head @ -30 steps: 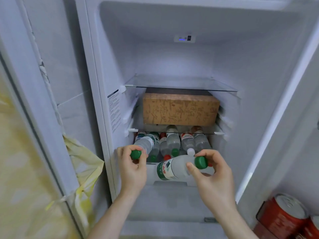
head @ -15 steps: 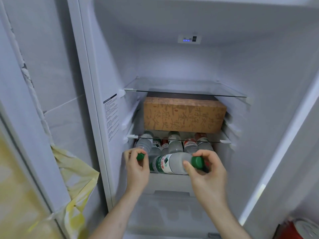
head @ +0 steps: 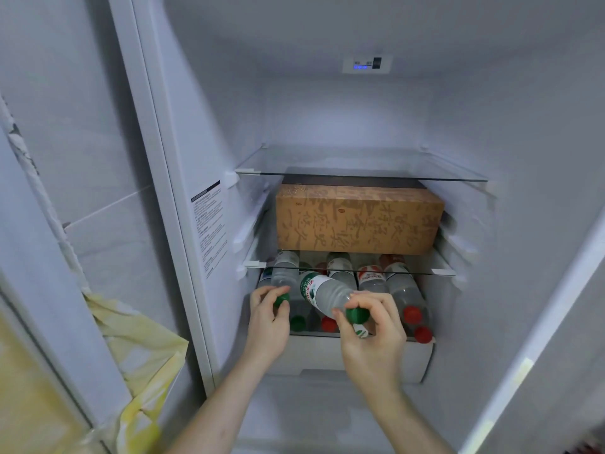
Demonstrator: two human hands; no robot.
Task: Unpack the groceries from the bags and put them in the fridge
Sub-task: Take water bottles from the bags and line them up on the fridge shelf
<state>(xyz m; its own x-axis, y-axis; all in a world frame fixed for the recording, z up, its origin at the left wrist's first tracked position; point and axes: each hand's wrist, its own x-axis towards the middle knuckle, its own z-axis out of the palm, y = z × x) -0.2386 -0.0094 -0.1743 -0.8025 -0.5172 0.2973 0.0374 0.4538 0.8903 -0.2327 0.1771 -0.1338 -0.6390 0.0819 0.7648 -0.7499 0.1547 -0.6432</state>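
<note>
Location: the open fridge (head: 327, 126) was viewed from the front, both hands reaching into its lower section.
Left hand: the left hand (head: 266, 317) had fingers and thumb curled round the green cap end of a clear water bottle (head: 285, 271); that bottle lay on its side at the left of the drawer, cap toward the viewer.
Right hand: the right hand (head: 373, 335) pinched the green cap of a second water bottle (head: 322, 291) between thumb and fingers; the remaining fingers were curled above the neck.
Second bottle position: it was tilted, base angled back and left with the green label uppermost, and appeared to rest on top of the bottles below, though contact was partly hidden by the hand.
Drawer: the white drawer (head: 327, 355) held a row of stored bottles (head: 404, 290) on their sides, showing red and green caps.
Shelf above drawer: the lower glass shelf (head: 438, 271) carried a brown patterned box (head: 358, 219).
Upper shelf: the upper glass shelf (head: 360, 165) sat just over the box.
Outside left: a yellow bag (head: 140, 352) lay crumpled beside the fridge wall.
</note>
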